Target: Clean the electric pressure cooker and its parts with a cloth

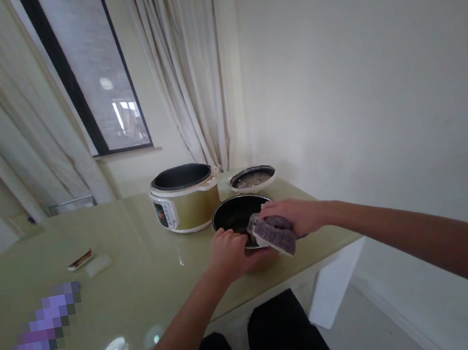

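Note:
A dark inner pot [229, 219] stands near the table's front edge, its mouth facing up. My left hand [229, 255] is closed on the near rim, fingers over the edge and thumb on the outer wall. In my right hand [299, 215] is a bunched greyish-purple cloth [275, 235], which lies over the right part of the pot's rim and hangs partly outside. The cloth and both hands cover much of the near rim. Just behind the pot is the gold and white electric pressure cooker [197, 207], with its top uncovered.
The cooker's round lid [253, 179] lies behind the pot with its inner side up. On the left of the glossy green table [143, 275] are a small narrow dish [80, 260], a pale flat piece [98, 266] and a blurred purple object [39, 330]. A wall bounds the right side.

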